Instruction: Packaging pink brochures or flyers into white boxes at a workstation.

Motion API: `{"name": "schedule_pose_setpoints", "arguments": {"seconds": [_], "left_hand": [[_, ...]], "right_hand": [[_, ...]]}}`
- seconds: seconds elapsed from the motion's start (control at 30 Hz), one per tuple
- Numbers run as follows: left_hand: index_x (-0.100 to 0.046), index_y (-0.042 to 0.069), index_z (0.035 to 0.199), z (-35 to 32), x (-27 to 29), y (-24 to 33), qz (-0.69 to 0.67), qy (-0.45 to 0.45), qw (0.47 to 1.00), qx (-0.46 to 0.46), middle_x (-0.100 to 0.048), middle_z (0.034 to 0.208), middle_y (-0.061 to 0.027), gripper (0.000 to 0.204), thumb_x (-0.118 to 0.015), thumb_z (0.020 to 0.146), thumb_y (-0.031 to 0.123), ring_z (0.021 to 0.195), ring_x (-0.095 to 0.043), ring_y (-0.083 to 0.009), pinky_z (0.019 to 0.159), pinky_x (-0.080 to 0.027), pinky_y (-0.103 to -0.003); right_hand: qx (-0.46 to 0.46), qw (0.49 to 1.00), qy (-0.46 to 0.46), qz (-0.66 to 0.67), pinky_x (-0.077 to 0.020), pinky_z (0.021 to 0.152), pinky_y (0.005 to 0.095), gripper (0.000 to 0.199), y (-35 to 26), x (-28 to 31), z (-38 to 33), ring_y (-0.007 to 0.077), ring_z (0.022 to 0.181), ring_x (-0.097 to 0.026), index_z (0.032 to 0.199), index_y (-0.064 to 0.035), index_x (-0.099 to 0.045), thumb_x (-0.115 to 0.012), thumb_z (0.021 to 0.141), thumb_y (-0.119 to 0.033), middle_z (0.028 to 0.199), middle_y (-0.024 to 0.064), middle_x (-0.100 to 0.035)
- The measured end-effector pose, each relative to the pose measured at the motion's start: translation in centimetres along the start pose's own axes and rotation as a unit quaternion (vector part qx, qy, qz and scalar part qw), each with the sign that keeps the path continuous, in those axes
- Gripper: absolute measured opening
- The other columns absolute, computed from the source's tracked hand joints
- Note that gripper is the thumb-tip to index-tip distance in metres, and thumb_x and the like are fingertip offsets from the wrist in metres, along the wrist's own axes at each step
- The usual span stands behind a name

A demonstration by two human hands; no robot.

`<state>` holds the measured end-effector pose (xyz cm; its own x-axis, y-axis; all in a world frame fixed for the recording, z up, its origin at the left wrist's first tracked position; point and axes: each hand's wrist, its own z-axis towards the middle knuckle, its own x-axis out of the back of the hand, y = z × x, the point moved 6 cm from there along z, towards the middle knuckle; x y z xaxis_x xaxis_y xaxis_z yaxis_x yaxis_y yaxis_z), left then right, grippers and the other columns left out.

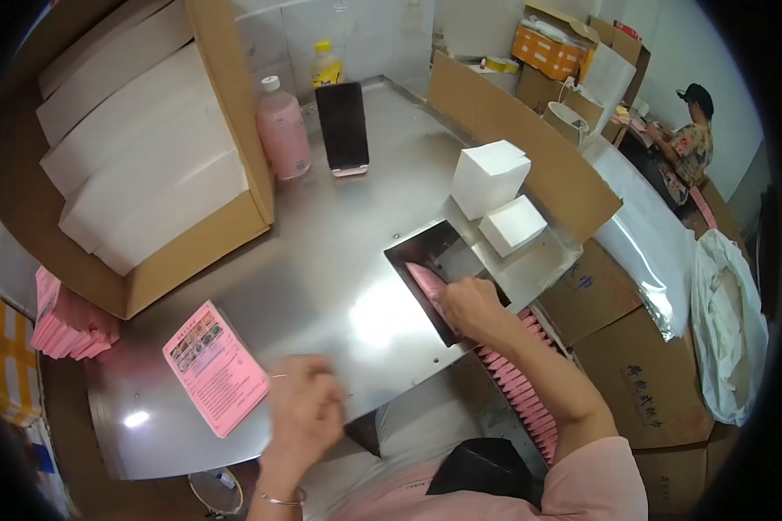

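My right hand (469,306) grips a pink packet (425,283) at the rectangular opening (400,254) in the metal tabletop. The packet lies slantwise in the opening, and my fingers cover its near end. Over the table's front edge hovers my left hand (308,406), its fingers curled in and slightly blurred; I see nothing in them. Just left of it, a stack of pink printed cards (215,369) lies on the metal. Two white boxes (492,178) stand beyond the opening, one taller than the other.
A big carton (226,95) of white boxes fills the left, with pink packets (65,321) beside it. A pink bottle (282,130) and a phone on a stand (342,130) are at the back. Rows of pink packets (523,395) sit below the right edge. A person (688,143) sits far right.
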<state>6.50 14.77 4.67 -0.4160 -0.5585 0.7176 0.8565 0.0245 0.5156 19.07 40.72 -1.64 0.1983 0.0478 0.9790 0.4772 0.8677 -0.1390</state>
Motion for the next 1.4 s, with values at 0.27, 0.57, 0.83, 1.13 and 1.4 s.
{"name": "schedule_pose_setpoints", "arguments": {"seconds": [0.27,0.57,0.83,1.13,1.4], "left_hand": [[-0.055,0.005,0.099,-4.8,7.8,-9.4,0.343,0.062,0.917,0.193,-0.055,0.099,-0.0142,0.015,-0.059,0.085,0.003,0.101,-0.051,-0.0336,0.1,-0.035,-0.043],[-0.057,0.003,0.098,-3.8,7.7,-8.3,0.168,0.049,0.972,0.156,-0.056,0.09,-0.0126,0.011,-0.06,0.087,0.001,0.084,-0.053,-0.0315,0.08,-0.044,-0.038],[-0.058,0.001,0.116,2.5,-5.9,0.5,-0.033,-0.075,0.996,-0.022,-0.055,0.123,-0.0199,0.055,-0.073,0.065,0.013,0.115,-0.052,-0.04,0.089,-0.042,-0.052],[-0.057,0.005,0.126,3.0,-5.9,0.3,0.171,0.062,0.98,0.083,-0.039,0.149,-0.0224,0.073,-0.075,0.069,0.048,0.139,-0.031,-0.0444,0.103,-0.027,-0.054],[-0.065,0.013,0.12,2.6,-5.5,0.8,0.23,-0.017,0.969,0.095,-0.046,0.131,-0.0194,0.052,-0.071,0.079,0.045,0.113,-0.043,-0.0382,0.093,-0.032,-0.048]], "right_hand": [[-0.076,0.934,0.28,-0.21,-0.0427,0.077,0.0432,0.018,7.7,6.4,0.5,0.0292,0.088,-0.055,0.095,-0.004,-0.064,-0.07,0.082,-0.016,0.086,0.0107,-0.055],[-0.057,0.946,0.318,-0.034,-0.0473,0.078,0.0426,0.018,9.6,6.4,-0.1,0.0331,0.094,-0.057,0.097,0.0002,-0.068,-0.064,0.08,-0.004,0.095,0.0149,-0.059],[0.222,0.964,0.07,-0.132,-0.0473,0.098,0.0567,0.039,-9.5,3.0,-2.9,0.0338,0.111,-0.062,0.121,-0.0041,-0.064,-0.061,0.083,-0.012,0.115,0.0192,-0.063],[0.261,0.958,0.117,0.019,-0.0237,0.111,0.0683,0.019,-15.0,3.0,-1.1,0.0296,0.085,-0.064,0.09,-0.0021,-0.065,-0.065,0.074,-0.014,0.089,0.0129,-0.063],[-0.103,0.912,0.297,-0.263,-0.0396,0.091,0.0543,0.019,4.6,7.8,-1.1,0.0296,0.1,-0.057,0.095,-0.002,-0.065,-0.064,0.086,-0.019,0.089,0.0132,-0.058]]}}
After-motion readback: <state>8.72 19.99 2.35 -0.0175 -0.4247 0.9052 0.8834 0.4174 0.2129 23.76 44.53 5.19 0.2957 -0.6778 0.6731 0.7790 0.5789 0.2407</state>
